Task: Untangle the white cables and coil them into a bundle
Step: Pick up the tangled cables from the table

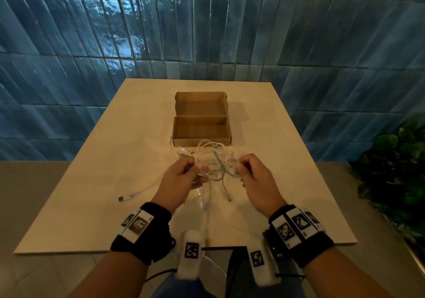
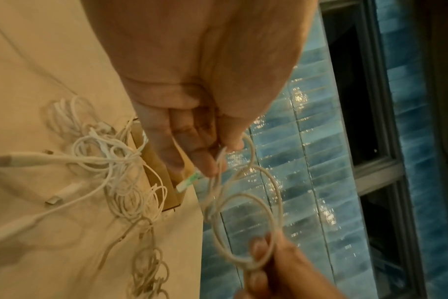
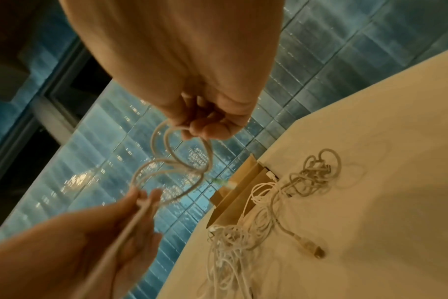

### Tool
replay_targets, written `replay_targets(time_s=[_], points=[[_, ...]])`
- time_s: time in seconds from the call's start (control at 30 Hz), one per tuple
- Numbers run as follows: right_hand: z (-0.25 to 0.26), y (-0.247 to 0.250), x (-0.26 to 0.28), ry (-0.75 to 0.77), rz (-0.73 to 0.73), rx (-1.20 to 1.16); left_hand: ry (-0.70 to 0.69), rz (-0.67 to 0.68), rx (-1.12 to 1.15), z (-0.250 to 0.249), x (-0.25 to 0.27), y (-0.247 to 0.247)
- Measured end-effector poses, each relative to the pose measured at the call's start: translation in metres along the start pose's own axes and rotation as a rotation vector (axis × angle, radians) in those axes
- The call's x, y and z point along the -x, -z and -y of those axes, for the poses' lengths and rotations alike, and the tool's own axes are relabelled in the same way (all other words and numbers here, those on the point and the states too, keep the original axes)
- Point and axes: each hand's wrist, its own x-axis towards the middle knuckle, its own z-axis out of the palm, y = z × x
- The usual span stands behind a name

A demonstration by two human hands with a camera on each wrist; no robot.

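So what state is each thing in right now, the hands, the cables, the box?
Left hand: pinches the looped cable.
Right hand: pinches the same loops from the other side.
Looped cable: held up between both hands, partly coiled.
Cable pile: tangled, lying on the table.
Cardboard box: open, nothing visible inside.

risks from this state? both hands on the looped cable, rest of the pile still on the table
1. The looped cable is held only by fingertip pinches of the left hand and right hand; a slip could let the loops spring open.
2. Strands trail from the hands down into the tangled pile; pulling might tighten knots or drag the pile.
3. The pile lies against the open cardboard box; a tug could shift it.
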Motion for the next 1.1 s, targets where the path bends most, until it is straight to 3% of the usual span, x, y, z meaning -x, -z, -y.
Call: replay_targets(time_s=[0.23,0.33,0.47,0.67,0.83,1.1], points=[[0.0,0.016,0.002,-0.162,-0.016,-0.191,-0.003,-0.107,-0.055,0.001,-0.007,0.016],[0.002,0.016,0.005,-0.164,0.054,-0.271,0.036,-0.122,-0.018,0.006,-0.008,0.017],[0.003,0.022,0.003,-0.03,0.222,-0.001,0.104,-0.07,0.143,0.006,-0.003,0.017],[-0.004,0.032,-0.003,-0.07,0.056,-0.054,0.049,-0.025,0.097,-0.003,-0.004,0.019],[-0.008,0.038,0.001,-0.18,0.094,-0.288,0.061,-0.027,0.112,-0.007,-0.005,0.026],[-0.017,0.048,0.007,-0.295,0.029,-0.548,0.064,-0.078,0.118,-0.006,-0.008,0.041]])
